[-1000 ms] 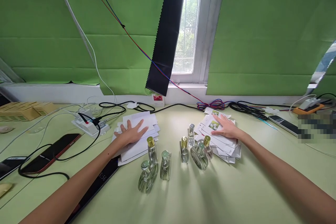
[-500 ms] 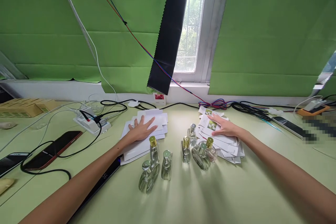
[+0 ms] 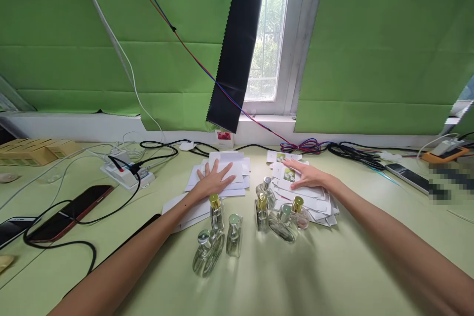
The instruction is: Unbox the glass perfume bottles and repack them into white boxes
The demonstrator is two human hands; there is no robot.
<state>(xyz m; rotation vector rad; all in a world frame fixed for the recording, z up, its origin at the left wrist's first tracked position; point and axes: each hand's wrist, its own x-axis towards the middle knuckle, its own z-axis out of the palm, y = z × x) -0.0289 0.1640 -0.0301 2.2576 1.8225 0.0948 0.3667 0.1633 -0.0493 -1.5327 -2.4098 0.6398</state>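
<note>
We see green blinds [image 3: 385, 34] hanging left and right of the window [image 3: 264, 49], our landmark. We have the pale green table [image 3: 333, 281] running across below it.

We count two paper piles on the table. Left paper pile [image 3: 237, 165]: below the window and a bit left, split in two parts, the nearer part half under our forearm. Right paper pile [image 3: 322, 205]: below the window and a bit right, sheets fanned, printed pictures on top.

Our left hand [image 3: 214, 180], below-left of the window: palm down on its pile, fingers spread wide, nothing gripped. Our right hand [image 3: 309, 175], below-right: laid on its pile, thumb and fingers apart, nothing gripped.

Yellow boxes [image 3: 37, 152] sit in a row, far left of the window. Red-cased phone [image 3: 70, 213] lies left and nearer us; silver phone [image 3: 409, 179] right.

White power strip [image 3: 128, 176]: left of the window, plugs in. Cable coil [image 3: 355, 155]: right, near the wall.

Seven glass bottles stand nearest us: left bottle trio [image 3: 234, 244] below and slightly left of the window, right bottle foursome [image 3: 283, 229] below and slightly right.
</note>
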